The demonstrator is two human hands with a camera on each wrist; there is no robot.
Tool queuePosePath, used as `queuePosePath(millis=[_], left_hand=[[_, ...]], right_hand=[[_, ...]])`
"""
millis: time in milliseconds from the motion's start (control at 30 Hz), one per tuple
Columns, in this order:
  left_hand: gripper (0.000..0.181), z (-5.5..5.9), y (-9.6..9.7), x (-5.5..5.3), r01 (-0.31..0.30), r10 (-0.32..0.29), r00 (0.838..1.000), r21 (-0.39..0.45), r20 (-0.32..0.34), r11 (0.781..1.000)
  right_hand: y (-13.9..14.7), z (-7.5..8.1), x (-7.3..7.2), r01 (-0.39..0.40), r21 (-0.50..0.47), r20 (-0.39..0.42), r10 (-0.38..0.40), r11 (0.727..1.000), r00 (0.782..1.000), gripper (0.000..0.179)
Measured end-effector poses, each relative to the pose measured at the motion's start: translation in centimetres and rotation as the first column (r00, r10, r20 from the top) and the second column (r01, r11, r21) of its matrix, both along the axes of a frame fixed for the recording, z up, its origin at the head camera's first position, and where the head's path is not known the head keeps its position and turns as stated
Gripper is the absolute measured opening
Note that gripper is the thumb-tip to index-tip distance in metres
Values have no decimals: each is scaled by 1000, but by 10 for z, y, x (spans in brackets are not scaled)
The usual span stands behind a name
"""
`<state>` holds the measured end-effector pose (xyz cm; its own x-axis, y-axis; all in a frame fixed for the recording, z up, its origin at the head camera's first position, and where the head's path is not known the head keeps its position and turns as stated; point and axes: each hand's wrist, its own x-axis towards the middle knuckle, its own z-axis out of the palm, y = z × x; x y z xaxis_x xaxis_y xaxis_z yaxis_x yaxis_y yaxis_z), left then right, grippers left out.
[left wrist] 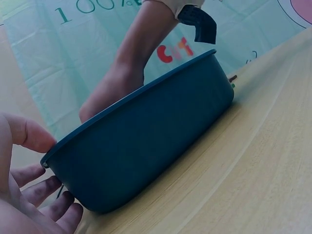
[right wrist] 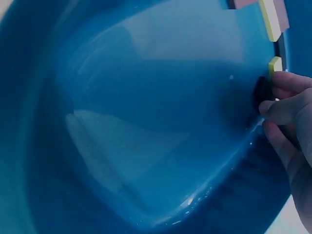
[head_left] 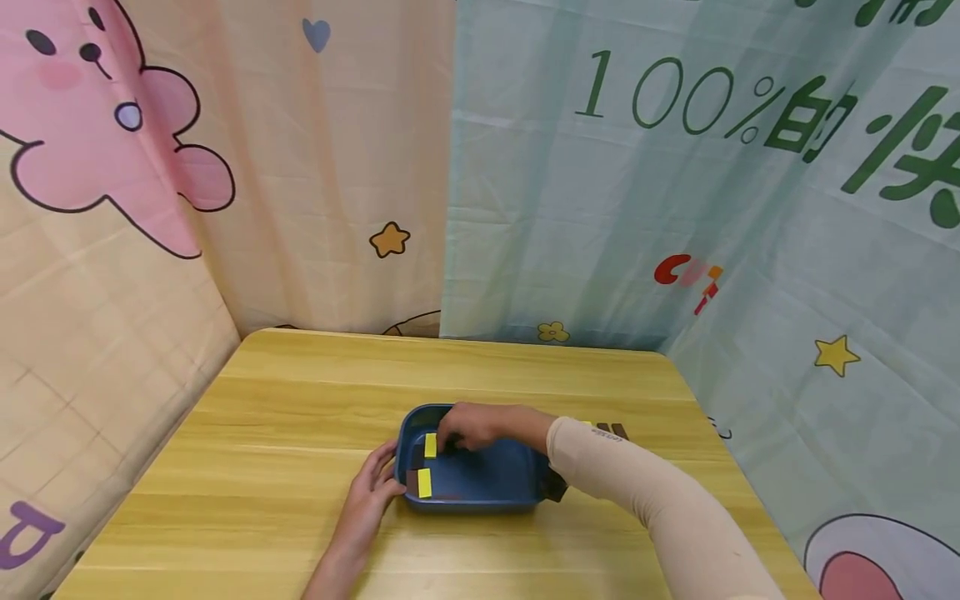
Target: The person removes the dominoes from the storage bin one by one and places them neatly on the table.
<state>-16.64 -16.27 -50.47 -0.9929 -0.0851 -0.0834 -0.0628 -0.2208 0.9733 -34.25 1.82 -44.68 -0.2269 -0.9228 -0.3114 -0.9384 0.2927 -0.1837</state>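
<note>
A blue oblong basin (head_left: 480, 505) rests on the wooden table. Beside its left end is my left hand (head_left: 369, 492); in the left wrist view the thumb touches the rim and the loosely bent fingers lie against the outer wall. Reaching inside, my right hand (head_left: 471, 425) pinches a small dark block (right wrist: 263, 95) between thumb and fingers near the basin's left part. Along the left inside edge are a yellow block (head_left: 431, 446) and a second yellow block (head_left: 424, 483), which has a brown block (head_left: 412, 482) against it. The fingers partly hide the dark block.
On the table (head_left: 315, 417) beyond the basin's right end lie dark brown pieces (head_left: 618, 431) and a bit of yellow (head_left: 587, 424), partly hidden by the right sleeve (head_left: 637, 475). Printed curtains (head_left: 525, 208) hang behind the table and at its sides.
</note>
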Motion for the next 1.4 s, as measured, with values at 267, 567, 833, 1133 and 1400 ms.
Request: queuePosePath(millis=[267,567,833,1133,1400], left_hand=[[69,0,2,2,6,-6,1000,-8,9,1000],[69,-1,2,2,-2,1,1000,-18,-13,1000],[69,0,1,1,3,-3,1000,-17,2,1000],[70,-3,0,0,-3,3,1000,-7,-18,1000],[70,-2,2,-1,-15,15,1000,-13,-22,1000]], right_hand=[[-2,-8,1,-161,45,-161,166,986,973,34],[-4,-4,5,-103,100,-157,118,990,980,16],[-7,2,2,11,78,61,-16,997,998,18],[7,4,1,355,-88,475,-274,931,836,12],[25,-5,10,642,-99,813,-310,761,493,6]])
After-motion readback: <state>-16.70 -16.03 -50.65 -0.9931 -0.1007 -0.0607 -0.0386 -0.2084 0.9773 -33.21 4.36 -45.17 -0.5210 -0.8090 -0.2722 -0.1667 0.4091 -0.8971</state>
